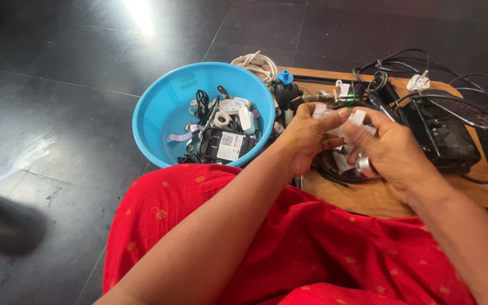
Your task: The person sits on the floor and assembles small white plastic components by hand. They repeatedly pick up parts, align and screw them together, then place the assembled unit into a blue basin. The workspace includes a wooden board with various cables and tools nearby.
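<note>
My left hand (pixel 306 138) and my right hand (pixel 388 149) meet above a low wooden board (pixel 379 195). Together they grip a small white plastic part (pixel 350 120), pinched between the fingertips of both hands. A small silver round piece (pixel 364 165) sits under my right palm; whether it is held I cannot tell. A blue plastic basin (pixel 162 110) stands just left of my left hand, filled with several small electrical parts, clips and a black adapter (pixel 225 145).
A black box-shaped device (pixel 444 133) with tangled black cables (pixel 425 65) lies on the board's right. A white plug (pixel 418 83) and a coiled white cord (pixel 255 62) lie at the back. Red cloth (pixel 289 248) covers my lap. Dark tiled floor surrounds everything; a dark object (pixel 4 223) sits at left.
</note>
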